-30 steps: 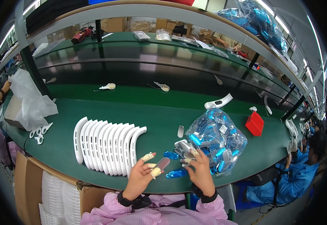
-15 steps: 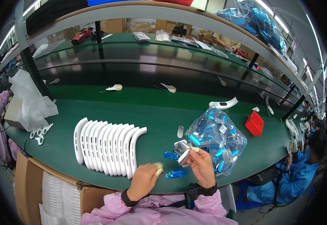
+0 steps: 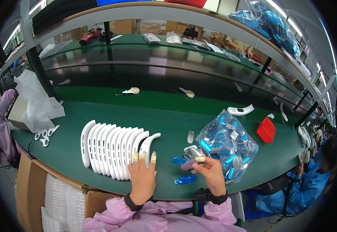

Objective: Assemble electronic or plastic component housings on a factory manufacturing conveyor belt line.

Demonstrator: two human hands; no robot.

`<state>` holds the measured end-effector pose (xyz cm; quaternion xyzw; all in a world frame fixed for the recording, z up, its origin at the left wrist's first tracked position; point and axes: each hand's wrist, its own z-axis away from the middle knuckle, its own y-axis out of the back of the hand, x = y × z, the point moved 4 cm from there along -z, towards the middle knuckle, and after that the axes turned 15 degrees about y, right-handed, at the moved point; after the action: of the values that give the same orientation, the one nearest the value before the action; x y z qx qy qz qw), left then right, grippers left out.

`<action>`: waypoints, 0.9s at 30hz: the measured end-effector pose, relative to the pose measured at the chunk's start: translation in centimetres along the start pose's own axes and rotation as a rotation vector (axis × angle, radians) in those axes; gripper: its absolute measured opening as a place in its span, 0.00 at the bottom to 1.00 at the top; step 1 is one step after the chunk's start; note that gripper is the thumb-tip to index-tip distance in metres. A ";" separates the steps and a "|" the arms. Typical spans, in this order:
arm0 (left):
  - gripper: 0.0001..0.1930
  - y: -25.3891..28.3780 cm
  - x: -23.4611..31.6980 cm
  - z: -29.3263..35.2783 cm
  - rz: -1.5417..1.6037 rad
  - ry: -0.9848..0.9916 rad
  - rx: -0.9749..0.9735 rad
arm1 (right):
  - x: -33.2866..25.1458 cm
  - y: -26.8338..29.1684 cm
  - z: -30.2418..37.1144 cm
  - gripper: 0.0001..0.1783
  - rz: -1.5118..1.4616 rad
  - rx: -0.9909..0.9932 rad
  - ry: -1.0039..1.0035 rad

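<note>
The right hand (image 3: 211, 176) pinches a grey oval plate (image 3: 188, 164) between thumb and fingers, above the near part of the green worktop (image 3: 176, 129), just left of the clear plastic bag (image 3: 228, 145). The left hand (image 3: 142, 181) lays extended fingers over the lower end of the rightmost curved white strip (image 3: 148, 142); whether they grip it, I cannot tell. Both wrists cross the worktop's front edge. Bare green separates that strip from the crumpled blue film (image 3: 185, 180), leaving sideways room between the hands; rightward, the bag crowds the right hand, while leftward, the row of curved white strips (image 3: 108, 150) hems the left.
</note>
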<state>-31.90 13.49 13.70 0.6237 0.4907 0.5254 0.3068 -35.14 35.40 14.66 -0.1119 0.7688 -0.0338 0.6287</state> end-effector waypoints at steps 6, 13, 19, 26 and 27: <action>0.36 -1.2 -0.8 -0.5 0.046 0.046 -0.023 | -0.5 -1.4 -0.3 0.12 0.085 -0.068 0.020; 0.35 0.6 -1.7 -1.4 0.583 0.038 0.005 | -2.0 -3.7 -1.1 0.14 0.071 -0.081 0.063; 0.47 2.2 -1.5 -0.9 1.652 0.274 -0.623 | -2.3 -5.8 -1.7 0.14 -0.017 -0.219 0.031; 0.51 2.5 -1.2 0.0 1.732 0.201 -0.777 | -1.4 -7.2 -1.5 0.14 0.187 -0.267 -0.008; 0.50 2.5 -1.2 0.0 1.733 0.198 -0.798 | -1.6 -7.4 -1.4 0.14 0.254 -0.288 0.053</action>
<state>-31.10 11.58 15.51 0.5721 -0.3325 0.7486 -0.0415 -35.27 28.45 17.89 -0.1020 0.7899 0.1533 0.5850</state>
